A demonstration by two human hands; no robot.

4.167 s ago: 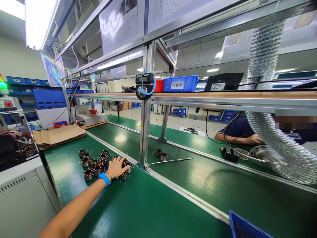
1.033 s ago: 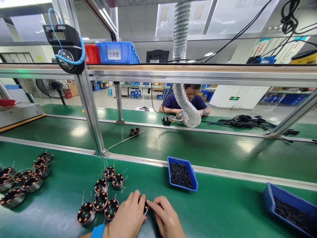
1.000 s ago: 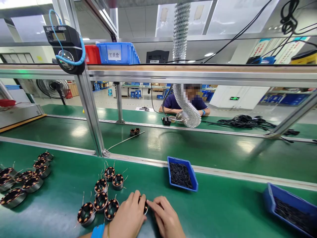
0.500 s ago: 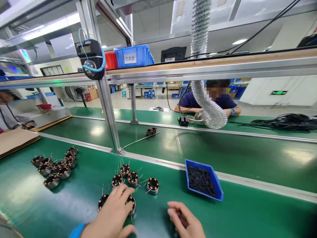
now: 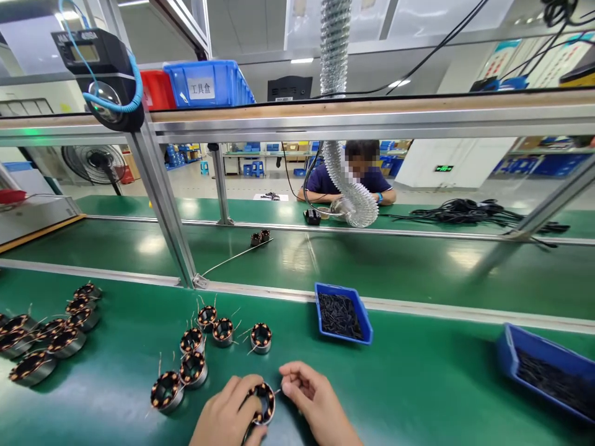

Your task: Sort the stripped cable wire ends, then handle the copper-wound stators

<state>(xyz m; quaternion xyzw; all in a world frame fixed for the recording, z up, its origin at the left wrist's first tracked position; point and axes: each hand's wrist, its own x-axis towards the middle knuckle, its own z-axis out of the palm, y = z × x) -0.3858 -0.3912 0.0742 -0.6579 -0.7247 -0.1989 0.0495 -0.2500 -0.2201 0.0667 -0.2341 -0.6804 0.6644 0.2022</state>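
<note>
My left hand [image 5: 227,412] is wrapped round a motor stator [image 5: 266,402], a metal ring with copper windings and a black inside, at the front of the green bench. On its right side, my right hand [image 5: 311,396] has its fingers curled and pinched at a thin wire lead sticking out of that stator; the fingertips partly hide the wire. Just left stand two more stators, one of them a nearer stator [image 5: 166,391]. Behind my hands is a loose group of stators, with a single stator [image 5: 261,337] at its right.
A blue bin [image 5: 367,334] of small black pieces lies beyond my right hand, and a second blue bin [image 5: 506,362] is at far right. More stators [image 5: 67,341] cluster at left. A metal post [image 5: 160,204] rises behind; a person [image 5: 320,179] sits across the bench.
The view has swung right, bringing the second bin into sight. My left hand has taken a stator from the group and brought it rightward, and my right hand has closed in on its wire.
</note>
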